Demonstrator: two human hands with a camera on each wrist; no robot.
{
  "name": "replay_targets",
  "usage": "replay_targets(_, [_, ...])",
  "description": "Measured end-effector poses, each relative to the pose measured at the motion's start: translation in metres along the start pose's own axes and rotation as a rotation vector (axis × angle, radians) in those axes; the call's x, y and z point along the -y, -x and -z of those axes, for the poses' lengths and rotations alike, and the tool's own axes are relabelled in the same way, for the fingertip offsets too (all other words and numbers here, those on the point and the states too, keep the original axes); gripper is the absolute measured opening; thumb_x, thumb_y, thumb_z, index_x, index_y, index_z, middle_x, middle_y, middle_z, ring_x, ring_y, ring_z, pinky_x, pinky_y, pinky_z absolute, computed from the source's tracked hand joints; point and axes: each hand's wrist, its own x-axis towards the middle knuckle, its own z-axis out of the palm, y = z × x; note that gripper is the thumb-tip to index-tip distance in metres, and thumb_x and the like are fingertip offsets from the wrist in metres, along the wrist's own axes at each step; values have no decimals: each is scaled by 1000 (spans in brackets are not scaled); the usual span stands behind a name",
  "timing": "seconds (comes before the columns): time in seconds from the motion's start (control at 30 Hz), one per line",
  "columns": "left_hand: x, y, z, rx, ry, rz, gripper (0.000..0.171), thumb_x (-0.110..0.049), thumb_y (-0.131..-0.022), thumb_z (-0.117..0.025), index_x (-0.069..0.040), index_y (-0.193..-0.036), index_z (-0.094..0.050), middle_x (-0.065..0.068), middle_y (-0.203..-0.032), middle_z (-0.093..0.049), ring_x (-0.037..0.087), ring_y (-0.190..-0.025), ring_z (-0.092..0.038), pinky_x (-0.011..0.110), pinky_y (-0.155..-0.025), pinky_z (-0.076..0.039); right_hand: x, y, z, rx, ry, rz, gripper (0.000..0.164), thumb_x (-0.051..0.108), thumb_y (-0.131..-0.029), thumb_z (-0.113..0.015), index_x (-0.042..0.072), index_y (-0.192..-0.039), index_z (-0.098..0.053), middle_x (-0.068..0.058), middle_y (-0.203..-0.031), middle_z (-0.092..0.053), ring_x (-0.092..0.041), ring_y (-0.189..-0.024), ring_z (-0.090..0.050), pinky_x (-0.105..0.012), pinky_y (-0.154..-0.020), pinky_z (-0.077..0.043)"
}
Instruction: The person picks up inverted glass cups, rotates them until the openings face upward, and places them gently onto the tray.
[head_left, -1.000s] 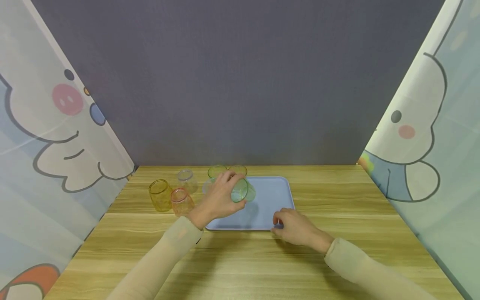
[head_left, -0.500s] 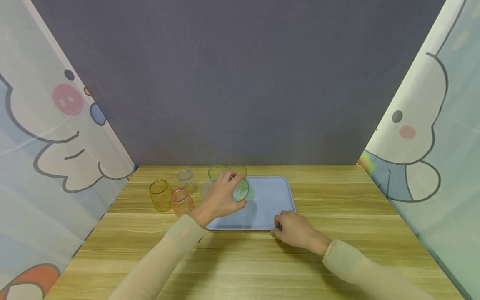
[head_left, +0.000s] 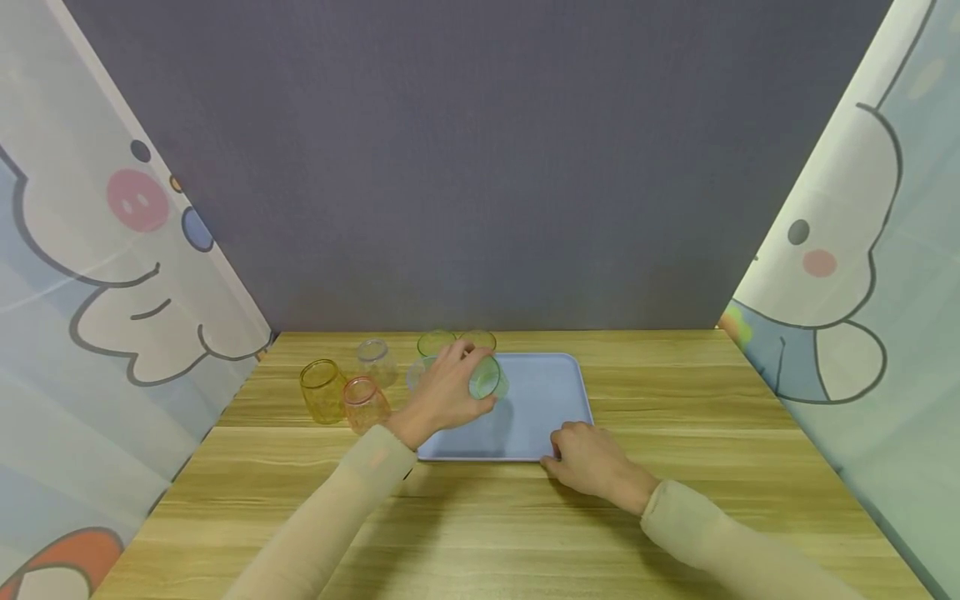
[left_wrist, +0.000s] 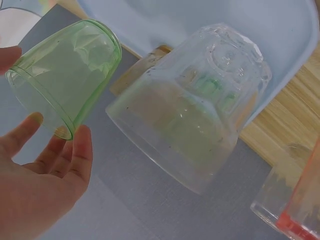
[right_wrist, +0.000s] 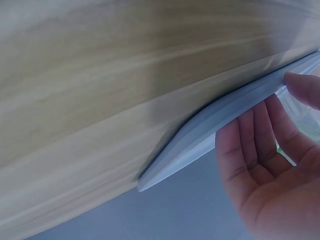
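Note:
My left hand (head_left: 448,393) grips a green see-through tumbler (head_left: 485,379) near its rim and holds it tilted over the blue tray (head_left: 543,396). In the left wrist view, fingertips and thumb lie at the rim of this tumbler (left_wrist: 75,70), and a clear tumbler (left_wrist: 175,110) stands beside it. That clear tumbler is mostly behind the left hand in the head view. At the tray's near right corner, my right hand (head_left: 592,460) pinches the edge. The right wrist view has the thumb on one side of the tray rim (right_wrist: 225,107) and the fingers on the other.
Left of the tray stand a yellow tumbler (head_left: 322,392), a pink tumbler (head_left: 366,406) and another clear tumbler (head_left: 377,364). Two greenish tumblers, one of them bright green (head_left: 435,343), are at the tray's far left. A grey panel (head_left: 487,167) closes off the wooden table's back.
My left hand has shifted very slightly to the right with the green tumbler. The right hand's fingers have come closer round the tray's corner. The other tumblers stand as before.

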Motion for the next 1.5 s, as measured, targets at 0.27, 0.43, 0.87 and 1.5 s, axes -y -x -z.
replay_targets(0.27, [-1,-5,-4,40,-69,1,69,-38,-83,-78,-15,-144,-55,11,-132,-53,29,-112,-53,44,-82,-53,3,0,2,1,34,-8,35,27,-84,-80,18,-61,-56,6,-63,-52,-11,-56,-53,-33,-47,-46])
replay_targets(0.43, [-1,-8,-6,54,-106,14,68,-39,-84,-77,-14,-144,-55,11,-130,-53,28,-110,-53,43,-83,-52,5,0,2,-10,56,-7,36,28,-83,-80,18,-59,-55,6,-62,-53,-14,-57,-55,-35,-47,-47])
replay_targets(0.87, [4,-12,-13,106,-134,40,70,-38,-84,-77,-12,-145,-55,11,-130,-52,27,-112,-52,42,-92,-49,4,-1,1,-3,45,-3,36,28,-83,-81,18,-59,-56,7,-62,-54,-9,-56,-52,-31,-45,-44])
replay_targets(1.5, [2,-19,-17,204,-240,21,67,-38,-87,-77,-10,-144,-54,13,-131,-53,32,-120,-51,48,-105,-42,2,-1,1,-4,37,4,35,27,-84,-80,18,-59,-58,8,-61,-54,-7,-53,-49,-28,-42,-42])
